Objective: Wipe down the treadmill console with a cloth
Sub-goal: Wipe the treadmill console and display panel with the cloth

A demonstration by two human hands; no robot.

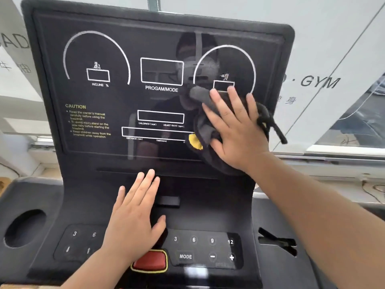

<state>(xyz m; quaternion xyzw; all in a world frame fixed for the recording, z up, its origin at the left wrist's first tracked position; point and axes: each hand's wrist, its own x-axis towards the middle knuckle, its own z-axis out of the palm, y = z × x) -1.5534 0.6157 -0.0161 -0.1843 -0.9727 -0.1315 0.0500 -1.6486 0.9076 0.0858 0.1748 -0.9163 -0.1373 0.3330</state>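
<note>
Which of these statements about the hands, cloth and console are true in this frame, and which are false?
1. The right hand presses the cloth against the screen with straight fingers. True.
2. The left hand holds a second cloth. False: it rests open on the console and holds nothing.
3. The cloth covers the INCLINE dial. False: it lies on the right part of the screen, over the lower part of the other dial.
4. The red button shows beside the left wrist. True.
5. A cup hole sits left of the buttons. True.
</note>
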